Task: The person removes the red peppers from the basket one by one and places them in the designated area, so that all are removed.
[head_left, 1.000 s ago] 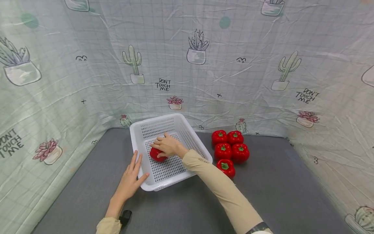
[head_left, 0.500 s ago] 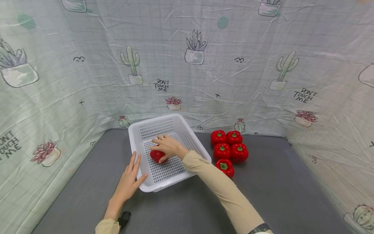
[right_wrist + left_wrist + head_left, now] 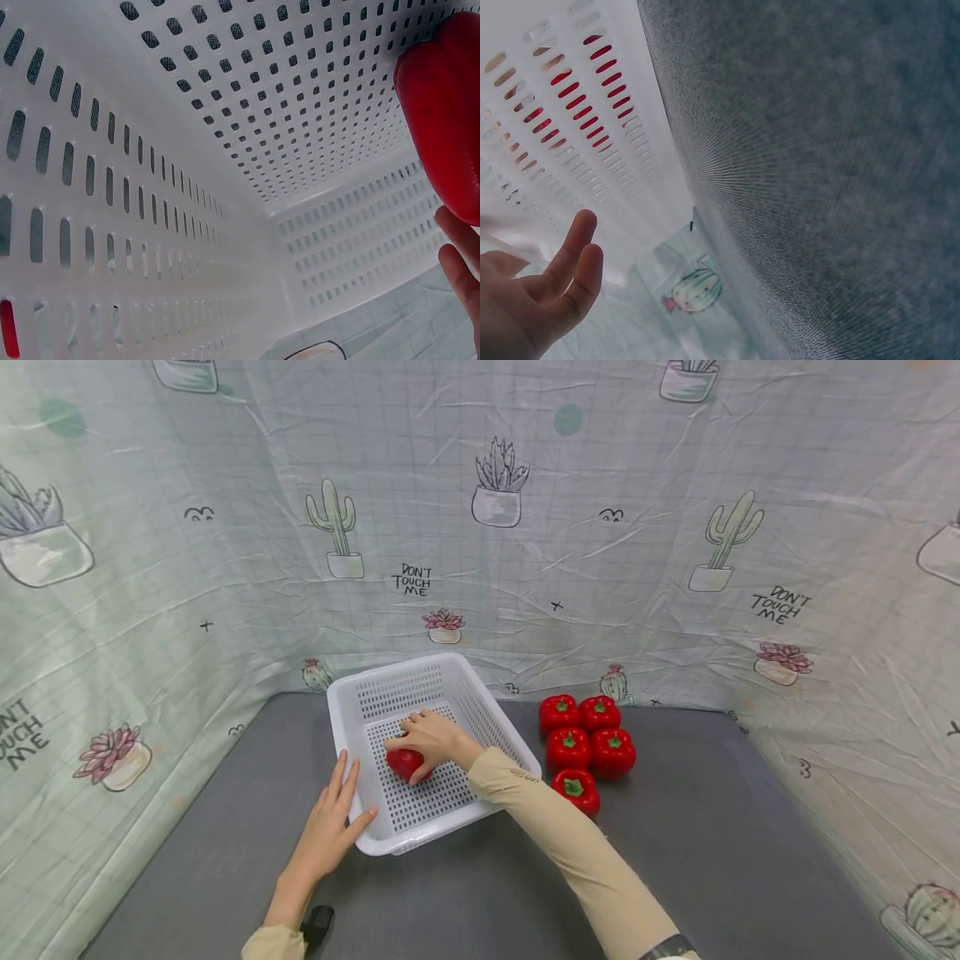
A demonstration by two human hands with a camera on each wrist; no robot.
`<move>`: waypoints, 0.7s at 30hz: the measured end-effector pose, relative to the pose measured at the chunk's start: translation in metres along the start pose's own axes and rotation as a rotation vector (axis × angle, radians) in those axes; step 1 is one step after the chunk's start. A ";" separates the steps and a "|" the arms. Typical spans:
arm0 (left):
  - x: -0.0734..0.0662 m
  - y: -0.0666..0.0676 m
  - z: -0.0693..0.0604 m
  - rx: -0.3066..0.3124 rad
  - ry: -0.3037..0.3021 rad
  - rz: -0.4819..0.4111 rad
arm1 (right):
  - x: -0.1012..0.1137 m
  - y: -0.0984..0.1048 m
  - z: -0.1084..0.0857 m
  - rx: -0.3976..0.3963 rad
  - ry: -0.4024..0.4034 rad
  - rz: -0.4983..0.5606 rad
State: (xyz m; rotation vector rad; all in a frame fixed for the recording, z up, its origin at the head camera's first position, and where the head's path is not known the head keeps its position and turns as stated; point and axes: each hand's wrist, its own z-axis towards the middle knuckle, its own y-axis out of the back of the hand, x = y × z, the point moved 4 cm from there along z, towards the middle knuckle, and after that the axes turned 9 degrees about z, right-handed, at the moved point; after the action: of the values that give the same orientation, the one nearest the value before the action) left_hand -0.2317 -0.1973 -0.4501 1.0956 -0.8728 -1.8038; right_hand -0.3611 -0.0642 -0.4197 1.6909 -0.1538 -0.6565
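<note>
A white perforated plastic basket [image 3: 435, 829] stands on the dark grey table, turned at an angle. On its floor, toward the left, is a red bell pepper [image 3: 402, 765]. My right hand [image 3: 437, 740] reaches in from the right and grips it from above, the thumb on the near side. The right wrist view shows the pepper [image 3: 448, 120] with two fingertips [image 3: 459, 262] against its end. My left hand [image 3: 327, 824] rests with spread fingers at the basket's left side, thumb by the near corner. In the left wrist view, red shows through the slots of the basket wall [image 3: 622, 225].
Several more red bell peppers [image 3: 567, 749] stand stems up, close together on the table just right of the basket. A printed cloth [image 3: 420, 468] with cactus drawings walls in the back and both sides. Grey table surface [image 3: 720, 827] extends right and in front.
My right fingers have drawn in closer around the pepper, and the thumb has come further along its near side. The left hand keeps its place at the basket. The head view has shifted slightly.
</note>
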 end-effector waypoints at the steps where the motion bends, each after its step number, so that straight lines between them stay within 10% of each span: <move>1: 0.000 0.000 0.000 0.000 0.000 0.000 | 0.000 0.000 0.000 0.003 -0.004 0.006; 21: -0.001 0.000 -0.001 0.003 0.005 0.000 | 0.002 0.000 0.000 0.035 -0.023 0.005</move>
State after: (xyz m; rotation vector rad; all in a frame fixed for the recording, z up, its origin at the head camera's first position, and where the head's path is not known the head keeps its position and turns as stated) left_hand -0.2303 -0.1970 -0.4499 1.1014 -0.8735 -1.7998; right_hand -0.3589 -0.0651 -0.4201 1.7165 -0.1867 -0.6731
